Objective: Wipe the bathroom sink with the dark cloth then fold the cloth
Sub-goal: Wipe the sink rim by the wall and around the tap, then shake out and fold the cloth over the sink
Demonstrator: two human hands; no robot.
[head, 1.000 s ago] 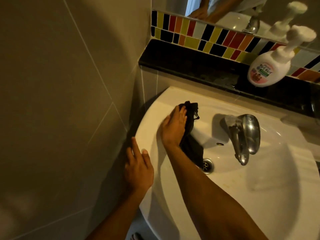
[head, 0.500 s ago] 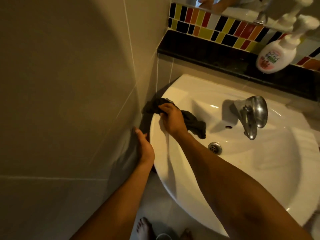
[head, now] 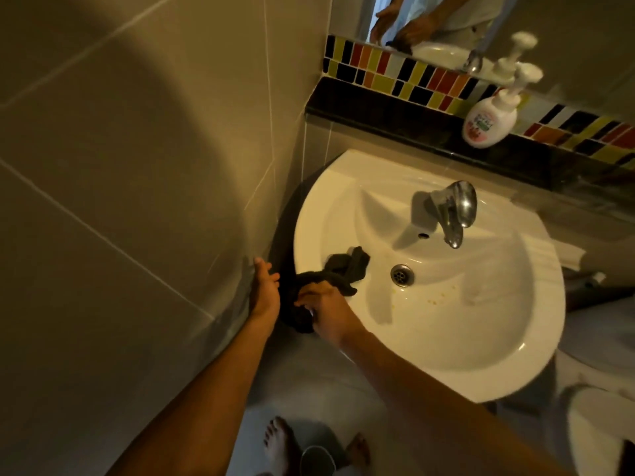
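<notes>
Two hands work at the sink's near-left rim. The left hand [head: 266,293] is open, fingers loosely extended beside the wall tile [head: 137,201], holding nothing. The right hand [head: 326,312] grips the dark cloth [head: 338,273], bunched over the sink [head: 481,355] rim and trailing toward the drain [head: 402,274]. The tap [head: 453,209] stands behind.

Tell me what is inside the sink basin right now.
One end of the dark cloth drapes into the sink beside the drain, with yellowish specks near it. The right hand covers the cloth's middle, on the rim.
</notes>
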